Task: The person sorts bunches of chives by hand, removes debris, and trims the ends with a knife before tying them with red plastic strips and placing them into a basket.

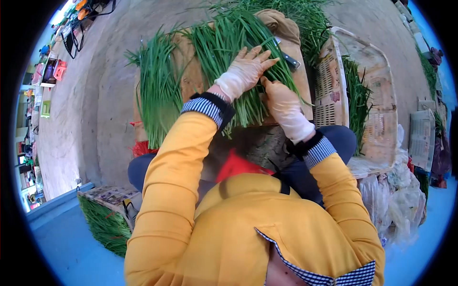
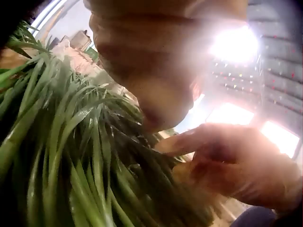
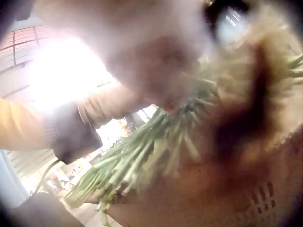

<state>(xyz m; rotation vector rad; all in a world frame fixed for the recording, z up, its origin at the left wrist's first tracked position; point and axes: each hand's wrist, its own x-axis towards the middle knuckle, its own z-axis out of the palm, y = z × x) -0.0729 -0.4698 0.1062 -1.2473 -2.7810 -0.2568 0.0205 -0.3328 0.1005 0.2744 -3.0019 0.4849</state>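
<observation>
Long garlic chives [image 1: 214, 45] lie in a thick layer over a wooden board, with a second bundle [image 1: 157, 81] at its left. My left hand [image 1: 243, 71], in a thin pale glove, rests on the thick layer with fingers spread. Close beside it my gloved right hand [image 1: 282, 102] has index finger and thumb bent at the layer's right edge, pinching chives there. The left wrist view shows these right-hand fingers [image 2: 182, 144] among the leaves. In the right wrist view, the pale stem ends [image 3: 128, 165] fan out below the left hand.
A black-handled knife [image 1: 290, 60] lies on the board [image 1: 305, 90] by a brown cloth [image 1: 281, 23]. At right stands a white plastic crate [image 1: 389, 95] holding more chives. Plastic bags [image 1: 403, 190] lie below it. More chives are heaped beyond the board.
</observation>
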